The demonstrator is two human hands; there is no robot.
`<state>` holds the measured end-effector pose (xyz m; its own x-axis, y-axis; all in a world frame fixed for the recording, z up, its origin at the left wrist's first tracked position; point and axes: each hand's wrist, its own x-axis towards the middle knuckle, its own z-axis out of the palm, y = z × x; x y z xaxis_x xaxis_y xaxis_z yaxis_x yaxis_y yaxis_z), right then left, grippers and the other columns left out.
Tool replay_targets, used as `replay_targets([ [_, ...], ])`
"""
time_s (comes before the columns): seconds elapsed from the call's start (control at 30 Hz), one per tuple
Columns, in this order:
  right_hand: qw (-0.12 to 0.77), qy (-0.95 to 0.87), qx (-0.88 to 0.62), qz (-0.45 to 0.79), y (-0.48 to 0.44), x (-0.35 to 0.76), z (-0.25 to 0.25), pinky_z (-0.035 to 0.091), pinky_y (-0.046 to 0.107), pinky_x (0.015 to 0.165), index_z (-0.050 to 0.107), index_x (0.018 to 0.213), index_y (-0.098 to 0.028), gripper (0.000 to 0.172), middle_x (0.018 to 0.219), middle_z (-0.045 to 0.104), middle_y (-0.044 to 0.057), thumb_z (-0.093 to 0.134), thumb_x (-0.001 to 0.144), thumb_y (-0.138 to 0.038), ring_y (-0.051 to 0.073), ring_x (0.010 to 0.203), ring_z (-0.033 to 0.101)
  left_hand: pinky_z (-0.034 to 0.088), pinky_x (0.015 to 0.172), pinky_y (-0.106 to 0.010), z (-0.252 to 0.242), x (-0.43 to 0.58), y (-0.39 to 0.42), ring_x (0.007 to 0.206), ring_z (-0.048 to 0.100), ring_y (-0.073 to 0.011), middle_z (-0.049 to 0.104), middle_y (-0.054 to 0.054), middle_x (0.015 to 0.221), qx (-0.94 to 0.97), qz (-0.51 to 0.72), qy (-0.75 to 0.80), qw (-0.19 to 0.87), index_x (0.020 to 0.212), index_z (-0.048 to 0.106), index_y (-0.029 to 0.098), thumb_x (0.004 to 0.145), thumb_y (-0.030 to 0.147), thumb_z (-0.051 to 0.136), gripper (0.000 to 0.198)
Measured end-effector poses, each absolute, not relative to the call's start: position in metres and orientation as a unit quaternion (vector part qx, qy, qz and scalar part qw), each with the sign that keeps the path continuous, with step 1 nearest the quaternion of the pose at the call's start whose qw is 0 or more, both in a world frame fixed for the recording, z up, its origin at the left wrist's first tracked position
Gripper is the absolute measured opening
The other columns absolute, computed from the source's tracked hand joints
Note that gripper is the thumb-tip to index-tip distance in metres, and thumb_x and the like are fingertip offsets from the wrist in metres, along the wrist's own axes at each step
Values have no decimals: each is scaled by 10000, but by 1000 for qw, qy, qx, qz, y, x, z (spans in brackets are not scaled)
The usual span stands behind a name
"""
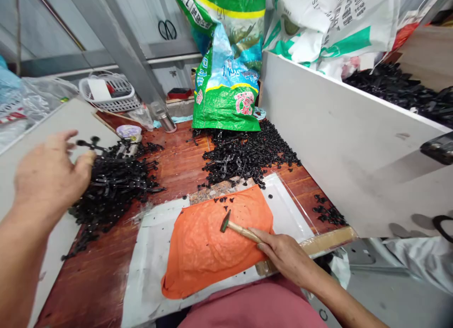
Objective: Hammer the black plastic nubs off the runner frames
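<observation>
My right hand [283, 252] grips the wooden handle of a small hammer [244, 231]. The hammer's dark metal head is over an orange cloth [208, 248], close to several small black plastic pegs [223, 200] lying on it. On the left, my left hand [53, 172] has its thumb and fingers apart above a heap of black plastic pieces [116, 186]. One black piece [94, 143] with round ends shows right by the thumb tip; whether it touches the thumb I cannot tell.
A large pile of black pegs [247, 148] lies at the back under a green printed bag [226, 106]. White boards [339, 130] wall in both sides. A white basket [109, 94] and a bottle [164, 118] stand at back left. More black parts [399, 89] lie beyond the right board.
</observation>
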<state>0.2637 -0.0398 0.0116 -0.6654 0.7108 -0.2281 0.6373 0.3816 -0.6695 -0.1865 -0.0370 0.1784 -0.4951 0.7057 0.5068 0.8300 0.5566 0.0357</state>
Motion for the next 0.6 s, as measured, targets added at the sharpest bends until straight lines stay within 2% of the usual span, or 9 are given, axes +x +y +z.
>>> replay_targets([
  [0.07, 60, -826, -415, 378, -40, 264, 6, 522, 322, 854, 470, 1527, -403, 471, 1211, 747, 32, 339, 1077, -447, 248, 1028, 723, 395, 1092, -507, 187, -191, -24, 1272, 545, -272, 626, -89, 1300, -453, -147, -840, 261, 1410, 533, 103, 966, 484, 282, 637],
  [0.1, 64, -824, -418, 376, -41, 264, 4, 529, 328, 854, 470, 1528, -397, 475, 1185, 756, 33, 348, 1072, -444, 249, 1013, 727, 392, 1105, -504, 182, -188, -18, 1286, 534, -273, 623, -89, 1312, -471, -152, -834, 244, 1382, 564, 112, 960, 476, 317, 609],
  [0.17, 68, -823, -419, 378, -41, 264, 4, 542, 322, 833, 464, 1534, -391, 479, 1146, 768, 28, 358, 1068, -423, 242, 972, 733, 439, 1078, -448, 159, -173, -7, 1209, 588, -245, 669, -74, 1251, -541, -156, -813, 146, 1291, 632, 137, 933, 447, 391, 532],
  [0.23, 69, -824, -415, 380, -42, 264, 8, 548, 310, 824, 454, 1537, -403, 478, 1178, 759, 16, 355, 1070, -402, 229, 952, 736, 475, 1029, -373, 124, -152, 2, 1101, 646, -216, 723, -59, 1178, -621, -166, -766, 0, 1157, 698, 165, 897, 415, 453, 436],
  [0.3, 69, -824, -411, 383, -42, 262, 14, 551, 298, 830, 439, 1539, -426, 475, 1250, 734, 2, 347, 1075, -385, 217, 959, 738, 501, 955, -340, 86, -126, 6, 1009, 683, -223, 760, -69, 1076, -670, -176, -713, -108, 1006, 731, 186, 866, 392, 509, 334],
  [0.4, 78, -822, -396, 401, -40, 259, 21, 549, 306, 884, 417, 1543, -451, 471, 1371, 668, -5, 334, 1084, -380, 217, 1036, 726, 497, 899, -325, 42, -87, 4, 980, 695, -221, 767, -54, 1039, -724, -183, -634, -200, 970, 728, 230, 894, 317, 520, 238],
  [0.5, 85, -814, -383, 428, -39, 258, 24, 541, 324, 939, 392, 1549, -467, 471, 1461, 595, -19, 320, 1092, -381, 220, 1108, 706, 488, 816, -306, 19, -60, 0, 887, 678, -204, 741, -53, 962, -729, -194, -620, -214, 1032, 700, 220, 903, 231, 545, 202],
  [0.6, 84, -808, -389, 434, -39, 258, 22, 523, 330, 991, 376, 1544, -503, 476, 1517, 530, -57, 323, 1095, -355, 218, 1204, 666, 477, 793, -309, 5, -47, -1, 841, 642, -203, 695, -56, 886, -726, -194, -635, -179, 943, 674, 194, 857, 134, 597, 131],
])
